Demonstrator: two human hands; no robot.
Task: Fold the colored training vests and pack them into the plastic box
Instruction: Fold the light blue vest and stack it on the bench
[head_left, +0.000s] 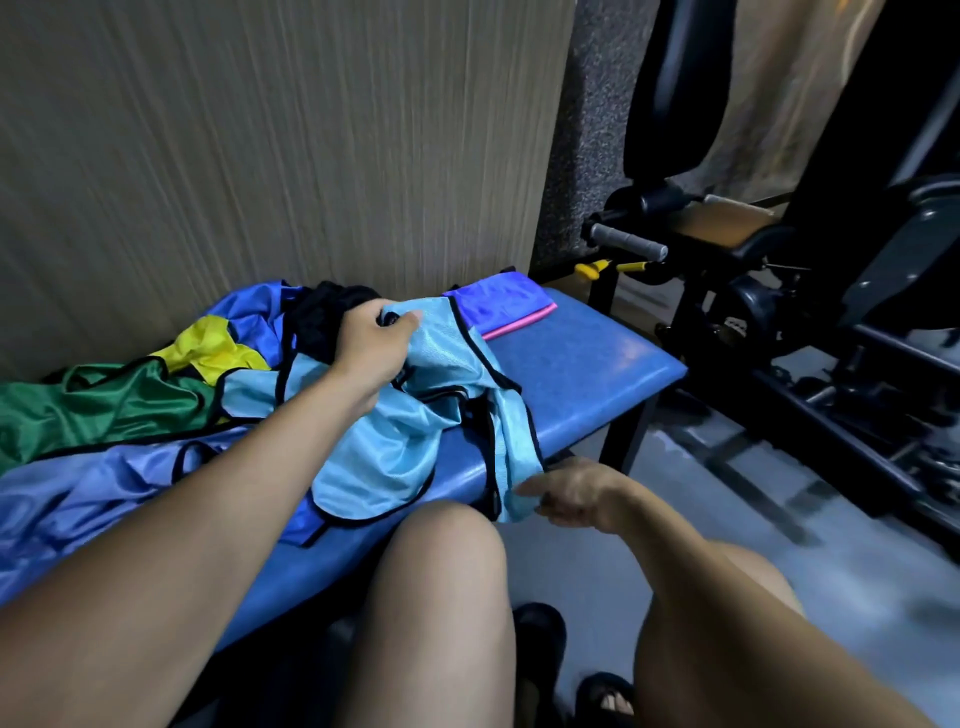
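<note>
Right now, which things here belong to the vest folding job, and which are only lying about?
Job: light blue vest, held by left hand and right hand; green vest; yellow vest; folded purple vest.
Not job: blue bench; gym machine.

Vest colours on the blue bench

Light blue vest with black trim at centre; green vest at nine o'clock; yellow vest beside it; folded purple vest, pink edge, at one o'clock.
</note>
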